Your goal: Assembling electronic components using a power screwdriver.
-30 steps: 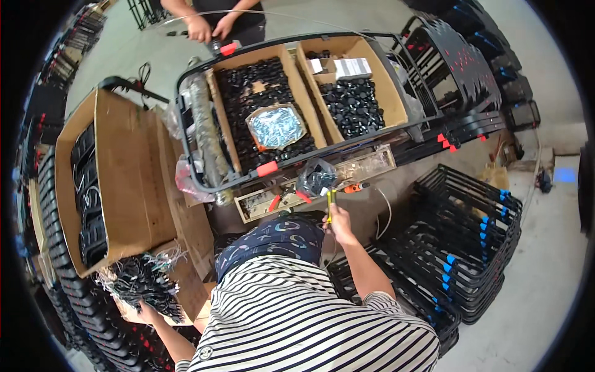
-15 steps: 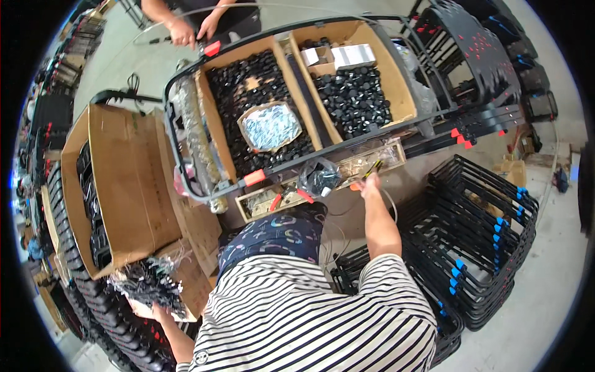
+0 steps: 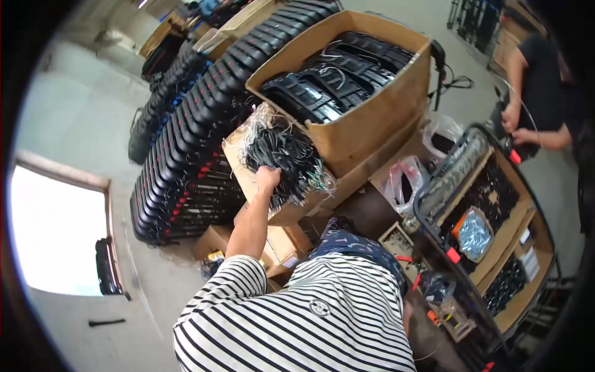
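My left hand (image 3: 268,178) reaches into a tangled heap of black cables (image 3: 282,149) with pale ends, its fingers closed on some of the strands. The heap lies on top of a cardboard box (image 3: 234,150). Of my right hand (image 3: 407,312) only a sliver shows beside my shirt, and its fingers are hidden. To the right of it, an orange-handled tool (image 3: 433,318) lies at the narrow wooden tray (image 3: 460,333). Red-handled pliers (image 3: 416,279) rest further up the same tray.
Behind the cables stands a tall carton (image 3: 372,133) of black plastic parts. Stacked black frames (image 3: 204,118) rise to the left. On the right, a metal-framed cart (image 3: 427,217) holds boxes of small black parts and a silvery bag (image 3: 475,234). A co-worker's hands (image 3: 517,127) handle a cable.
The view has swung left, toward the cables. My left hand is now on top of the heap instead of at its lower edge. My right hand no longer shows the yellow-and-black tool.
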Tool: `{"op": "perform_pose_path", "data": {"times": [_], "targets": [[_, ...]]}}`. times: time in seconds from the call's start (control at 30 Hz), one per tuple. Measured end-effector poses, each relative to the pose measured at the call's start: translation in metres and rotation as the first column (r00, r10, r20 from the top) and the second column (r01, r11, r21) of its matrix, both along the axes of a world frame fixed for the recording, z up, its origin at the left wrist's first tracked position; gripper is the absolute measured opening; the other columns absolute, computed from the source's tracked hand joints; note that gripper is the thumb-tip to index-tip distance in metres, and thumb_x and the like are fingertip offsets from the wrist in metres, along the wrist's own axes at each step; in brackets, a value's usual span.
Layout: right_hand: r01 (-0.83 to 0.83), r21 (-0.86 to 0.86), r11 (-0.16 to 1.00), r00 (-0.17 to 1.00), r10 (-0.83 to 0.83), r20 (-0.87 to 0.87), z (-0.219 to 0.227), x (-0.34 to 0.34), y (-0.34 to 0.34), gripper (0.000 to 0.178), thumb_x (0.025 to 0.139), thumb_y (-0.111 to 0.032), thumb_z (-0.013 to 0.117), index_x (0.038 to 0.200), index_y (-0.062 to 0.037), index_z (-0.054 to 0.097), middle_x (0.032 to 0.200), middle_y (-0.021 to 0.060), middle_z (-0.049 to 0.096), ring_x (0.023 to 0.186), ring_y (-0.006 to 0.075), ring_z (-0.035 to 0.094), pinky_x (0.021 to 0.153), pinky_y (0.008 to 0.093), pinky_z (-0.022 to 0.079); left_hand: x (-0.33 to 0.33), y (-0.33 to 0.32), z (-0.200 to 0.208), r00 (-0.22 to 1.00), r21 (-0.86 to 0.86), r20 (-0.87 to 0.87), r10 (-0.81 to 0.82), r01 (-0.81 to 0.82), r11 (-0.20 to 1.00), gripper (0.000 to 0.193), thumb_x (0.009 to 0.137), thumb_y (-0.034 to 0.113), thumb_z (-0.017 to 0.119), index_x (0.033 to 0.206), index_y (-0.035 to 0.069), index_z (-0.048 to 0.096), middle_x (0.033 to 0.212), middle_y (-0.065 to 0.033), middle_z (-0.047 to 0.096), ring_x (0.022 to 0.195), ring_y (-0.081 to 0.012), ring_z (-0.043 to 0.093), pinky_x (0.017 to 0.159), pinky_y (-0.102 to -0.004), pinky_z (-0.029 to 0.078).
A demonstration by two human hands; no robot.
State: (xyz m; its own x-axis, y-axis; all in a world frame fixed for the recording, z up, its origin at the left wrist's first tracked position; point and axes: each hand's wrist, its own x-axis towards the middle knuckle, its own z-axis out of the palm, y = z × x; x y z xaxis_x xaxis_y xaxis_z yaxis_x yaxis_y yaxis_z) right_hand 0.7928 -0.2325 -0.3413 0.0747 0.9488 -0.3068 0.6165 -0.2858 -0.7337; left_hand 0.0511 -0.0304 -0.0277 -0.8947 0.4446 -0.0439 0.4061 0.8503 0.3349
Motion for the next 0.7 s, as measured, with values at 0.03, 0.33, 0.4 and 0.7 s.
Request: {"op": "perform_pose_path", "data": {"times": [0.03,0.33,0.4,0.7], "targets": [[0.235,-0.316,0.919,0.895,-0.332,-0.299,0.000,-0.019,0.005,0.012,0.076,-0.011,0.061,0.068,-0.0035,0.065,0.065,0.0037,0.062,0.064,0.0182,0.060,0.060,0.0324,0.049,-0.009,0.000,0.007,0.999,0.024,0.047,0.021,-0.022,0.999,0.040,0.075,0.033,0.070,0.084,-0.006,0.068,0.081,-0.0190,0.069,0.080,-0.0306,0.069,0.075,-0.0420,0.052],[-0.052,-0.551,0.833,0.893,-0.207,-0.398,0.158,-0.115,0.153,0.016,0.087,-0.007,0.060,0.101,0.0002,0.064,0.081,0.0061,0.066,0.069,0.0148,0.061,0.064,0.0265,0.050,-0.026,-0.030,0.113,0.644,0.782,0.618,-0.450,-0.445,0.438,0.018,0.077,0.014,0.056,0.090,0.003,0.061,0.068,-0.0069,0.060,0.059,-0.0193,0.059,0.053,-0.0303,0.047],[-0.301,-0.338,0.892,0.880,0.123,-0.458,0.217,-0.163,0.202,0.019,0.090,-0.009,0.062,0.106,0.0013,0.062,0.085,0.0062,0.066,0.076,0.0143,0.063,0.070,0.0267,0.051,0.005,-0.034,0.139,0.470,0.813,0.574,-0.671,-0.424,0.398,0.040,0.072,0.008,0.057,0.112,0.003,0.054,0.081,-0.0107,0.062,0.066,-0.0209,0.061,0.057,-0.0291,0.049],[-0.391,0.358,0.848,0.448,0.515,-0.731,0.491,-0.440,0.335,0.023,0.100,-0.012,0.051,0.114,0.0013,0.061,0.102,0.0064,0.067,0.096,0.0132,0.060,0.086,0.0279,0.046,0.119,0.022,0.139,-0.317,0.662,0.450,-0.835,-0.509,0.550,0.035,0.084,0.017,0.061,0.115,0.003,0.052,0.093,-0.0131,0.063,0.095,-0.0268,0.061,0.090,-0.0364,0.047]]}}
